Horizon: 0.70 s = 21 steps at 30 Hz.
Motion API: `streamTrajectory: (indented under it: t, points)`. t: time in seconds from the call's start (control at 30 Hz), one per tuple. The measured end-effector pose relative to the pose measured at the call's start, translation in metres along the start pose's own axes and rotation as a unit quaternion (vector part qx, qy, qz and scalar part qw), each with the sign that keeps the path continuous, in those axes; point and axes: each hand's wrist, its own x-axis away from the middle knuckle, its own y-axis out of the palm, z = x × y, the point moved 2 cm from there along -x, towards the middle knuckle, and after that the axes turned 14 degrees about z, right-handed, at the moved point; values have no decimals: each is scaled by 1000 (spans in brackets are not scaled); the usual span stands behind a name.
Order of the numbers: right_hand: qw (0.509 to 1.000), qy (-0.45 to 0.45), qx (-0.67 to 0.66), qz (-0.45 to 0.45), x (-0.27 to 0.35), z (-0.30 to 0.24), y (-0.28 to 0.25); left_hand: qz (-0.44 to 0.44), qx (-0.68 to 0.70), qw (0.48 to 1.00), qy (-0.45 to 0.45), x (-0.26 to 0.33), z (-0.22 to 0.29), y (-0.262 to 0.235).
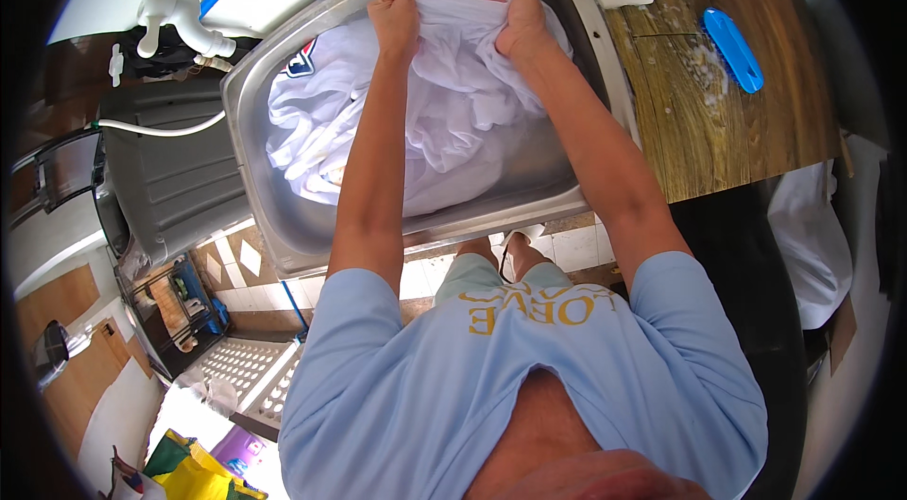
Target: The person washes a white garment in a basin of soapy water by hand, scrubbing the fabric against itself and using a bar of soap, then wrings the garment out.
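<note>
Here, the left hand (395,20) and right hand (524,26) seem to clamp white cloth (453,118), their fingers (382,1) partly hidden from view.

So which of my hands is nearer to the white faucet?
Your left. The left hand grips the white cloth over the sink, right of the white faucet; the right hand grips it too, farther right.

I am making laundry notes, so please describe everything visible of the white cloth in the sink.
The white cloth looks thin and soft, with a dark blue and red patch near its left end. It lies bunched in loose folds inside the metal sink. Its far edge runs between the left-hand grip and the right-hand grip, both holding it. The left forearm hides part of it; I cannot tell how wet it is.
</note>
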Motion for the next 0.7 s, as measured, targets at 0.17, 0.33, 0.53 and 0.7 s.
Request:
streamTrajectory:
  t: [0.17, 0.33, 0.53, 0.7]
  points:
    - [997, 2, 58, 49, 6, 12, 4, -85, 213, 964, -137, 51, 39, 31]
    - [968, 39, 26, -247, -19, 18, -26, -110, -131, 889, 424, 117, 25, 76]
    - [990, -10, 137, -6, 17, 35, 5, -59, -105, 978, 169, 35, 7, 52]
    - [941, 60, -70, -326, -25, 30, -33, -34, -136, 929, 343, 38, -7, 64]
